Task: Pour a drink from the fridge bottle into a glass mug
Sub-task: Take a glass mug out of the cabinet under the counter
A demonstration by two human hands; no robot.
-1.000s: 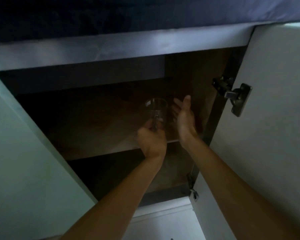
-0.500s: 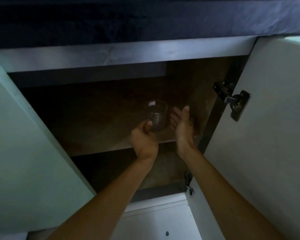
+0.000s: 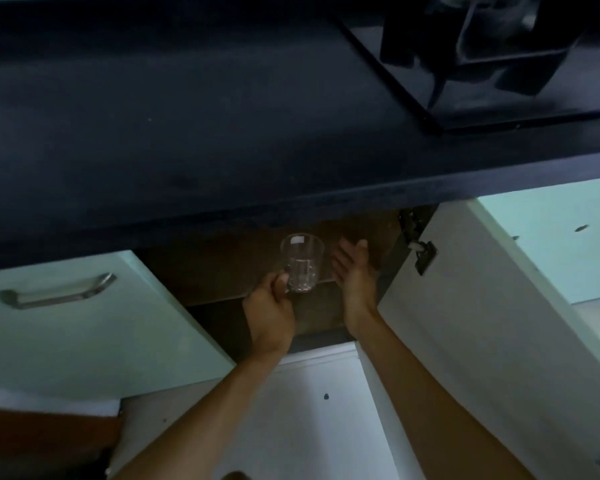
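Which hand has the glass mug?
The left hand, gripping the glass mug by its handle; the right hand hovers open beside it, empty.

Clear glass mug (image 3: 302,263), upright, empty, at cabinet shelf edge

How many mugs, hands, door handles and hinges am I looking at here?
glass mug: 1
hands: 2 (left hand holds the mug's handle; right hand open beside it)
metal door handle: 1
door hinge: 1
Total: 5
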